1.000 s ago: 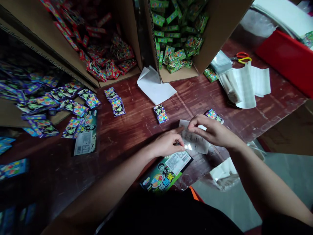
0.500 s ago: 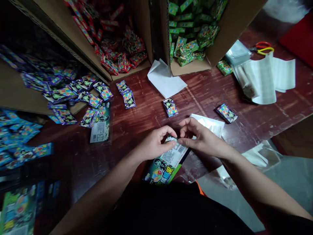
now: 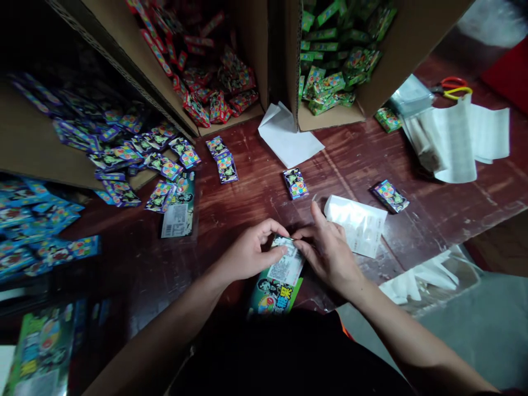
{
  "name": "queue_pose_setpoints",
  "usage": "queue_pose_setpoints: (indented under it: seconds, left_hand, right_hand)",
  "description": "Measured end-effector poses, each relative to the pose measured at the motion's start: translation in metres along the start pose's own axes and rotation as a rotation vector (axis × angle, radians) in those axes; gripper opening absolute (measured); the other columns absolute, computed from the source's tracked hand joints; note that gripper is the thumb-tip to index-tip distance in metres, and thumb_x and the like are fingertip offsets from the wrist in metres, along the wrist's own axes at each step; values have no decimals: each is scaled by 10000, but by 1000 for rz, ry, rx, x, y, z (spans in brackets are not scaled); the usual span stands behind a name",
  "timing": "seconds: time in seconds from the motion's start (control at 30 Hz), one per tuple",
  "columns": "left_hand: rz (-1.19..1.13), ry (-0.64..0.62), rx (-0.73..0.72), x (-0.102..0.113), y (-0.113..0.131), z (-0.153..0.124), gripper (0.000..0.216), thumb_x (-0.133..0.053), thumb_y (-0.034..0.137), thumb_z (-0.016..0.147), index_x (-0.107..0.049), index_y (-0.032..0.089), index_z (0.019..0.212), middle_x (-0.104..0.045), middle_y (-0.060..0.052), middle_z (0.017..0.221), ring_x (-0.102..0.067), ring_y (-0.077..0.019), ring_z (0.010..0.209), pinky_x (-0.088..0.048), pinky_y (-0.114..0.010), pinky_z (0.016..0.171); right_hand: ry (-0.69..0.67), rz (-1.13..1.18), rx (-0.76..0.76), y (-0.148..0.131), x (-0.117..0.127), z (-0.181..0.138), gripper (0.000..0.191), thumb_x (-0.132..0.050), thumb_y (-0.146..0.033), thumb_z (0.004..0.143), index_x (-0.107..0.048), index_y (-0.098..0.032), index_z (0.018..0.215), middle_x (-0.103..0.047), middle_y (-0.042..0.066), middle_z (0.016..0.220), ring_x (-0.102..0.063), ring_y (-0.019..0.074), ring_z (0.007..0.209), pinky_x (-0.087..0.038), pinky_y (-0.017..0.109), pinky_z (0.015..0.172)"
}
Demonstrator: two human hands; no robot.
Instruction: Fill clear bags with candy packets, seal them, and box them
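Note:
A green and black printed candy pouch (image 3: 284, 267) with a white label panel lies slanted at the table's front edge, close to my body. My left hand (image 3: 251, 250) pinches its upper left edge between thumb and fingers. At the top edge, my right hand (image 3: 328, 250) closes thumb and fingers on the pouch's corner, its index finger pointing up. Something thin and pale shows at that fingertip, too small to name. Beside my right hand lies a white sheet of clear round stickers (image 3: 357, 224). A small purple candy box (image 3: 296, 183) rests beyond the hands.
Open cartons hold red candy boxes (image 3: 218, 82), green ones (image 3: 330, 85) and purple ones (image 3: 124, 146). Blue boxes (image 3: 37, 225) are heaped at left. Another pouch (image 3: 178, 220), folded white paper (image 3: 289, 137), scissors (image 3: 456, 88) and paper strips (image 3: 456, 140) lie about the table.
My right hand has turned, its index finger now raised, and its thumb and fingers have come onto the pouch's top edge. The sticker sheet is less covered. The whole view has shifted slightly.

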State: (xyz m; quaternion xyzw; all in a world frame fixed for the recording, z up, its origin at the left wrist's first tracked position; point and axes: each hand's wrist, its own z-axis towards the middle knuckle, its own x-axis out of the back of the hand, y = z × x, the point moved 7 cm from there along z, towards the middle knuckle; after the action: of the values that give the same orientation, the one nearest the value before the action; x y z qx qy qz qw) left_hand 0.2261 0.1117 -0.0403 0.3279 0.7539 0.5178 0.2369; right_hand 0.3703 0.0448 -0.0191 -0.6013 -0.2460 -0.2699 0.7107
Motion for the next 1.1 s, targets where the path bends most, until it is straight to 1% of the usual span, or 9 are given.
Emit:
queue_pose_setpoints:
  seconds: [0.1,0.23,0.37,0.5,0.57,0.73,0.83,0.93,1.1]
  left_hand:
    - [-5,175,-16,40,-10,-17,254,-772,247,790,-624,174,984,-693,-29,961,-653,-146,863,-519,-266,779]
    - [-308,719,-60,116,-38,-60,365,-850,275,716,-581,209,954,-676,10,904,-645,-130,777,-533,-239,677]
    - [-582,964,-142,123,-62,-95,459,-844,245,710,-564,285,1072,-672,6,1134,-670,-184,987,-586,-290,740]
    - [-534,877,-160,90,-64,-112,564,-755,259,828,-483,405,1301,-640,-1,1296,-647,-203,1135,-591,-314,821]
    - [-363,778,-140,80,-58,-118,437,-748,268,848,-549,339,1231,-660,-15,1230,-658,-202,1114,-585,-308,849]
    - [-63,556,-186,66,-40,-112,354,-751,263,860,-589,238,1174,-616,-63,1272,-673,-194,1082,-561,-332,939]
    - [-39,493,-185,60,-39,-103,365,-715,266,888,-585,231,1227,-657,-56,1184,-673,-165,1020,-553,-307,907]
    - [-46,453,-119,60,-44,-101,252,-705,285,891,-636,199,1117,-688,-49,1106,-668,-164,977,-538,-308,891]
    - [-99,499,-85,64,-51,-102,262,-686,281,903,-618,213,1147,-665,-23,1054,-626,-144,952,-500,-285,870]
  right_hand:
    - [-6,199,-19,-3,-8,5,824,-569,-298,1019,-16,-310,1629,-668,79,1310,-579,272,1219,-408,535,1085]
    - [228,504,-173,5,-7,2,772,-578,-348,1005,-101,-356,1612,-463,117,1484,-521,260,1325,-429,519,1134]
    - [230,654,-313,6,-38,-1,968,-735,-403,893,-68,-381,1594,-367,129,1519,-518,284,1324,-505,519,1070]
    - [334,739,-281,2,-41,12,872,-723,-383,896,-148,-408,1551,-442,85,1371,-590,227,1179,-582,425,973]
    - [308,735,-237,-1,-32,22,859,-722,-359,895,-169,-416,1550,-492,64,1287,-598,217,1123,-604,387,909]
    - [-217,762,-98,-20,-43,26,908,-656,-298,951,-43,-396,1612,-621,40,1158,-639,201,1042,-575,399,941]
    - [-334,695,-61,-26,-57,15,833,-609,-297,985,-81,-353,1626,-661,47,1160,-638,208,1104,-498,461,1069]
    - [-279,670,-91,-27,-70,3,819,-613,-306,983,-102,-356,1622,-660,58,1198,-635,222,1128,-497,485,1076]
    - [131,704,-193,-23,-77,-11,849,-672,-314,940,-120,-436,1574,-506,86,1364,-644,195,1032,-574,439,991]
